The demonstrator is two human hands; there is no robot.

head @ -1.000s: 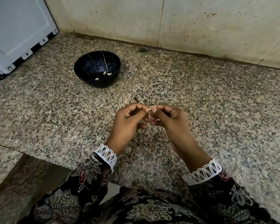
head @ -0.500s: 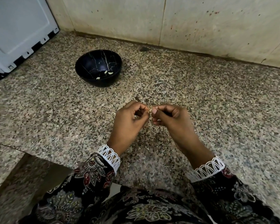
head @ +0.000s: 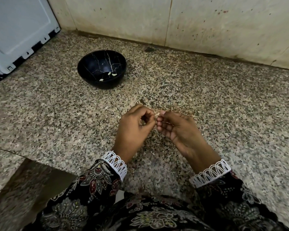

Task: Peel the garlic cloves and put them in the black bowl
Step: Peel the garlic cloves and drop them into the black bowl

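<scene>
A white appliance point(head: 18, 34) stands at the far left of the speckled table point(head: 223, 114), and a tiled wall point(head: 207, 25) closes the far edge. The black bowl point(head: 101, 69), holding three peeled cloves point(head: 113, 74), sits far left of the hands with bare stone between. Left hand point(head: 133, 129) and right hand point(head: 178, 129) meet, curled fingers pinching one garlic clove point(head: 157, 113). The table's near-left edge drops away.
</scene>
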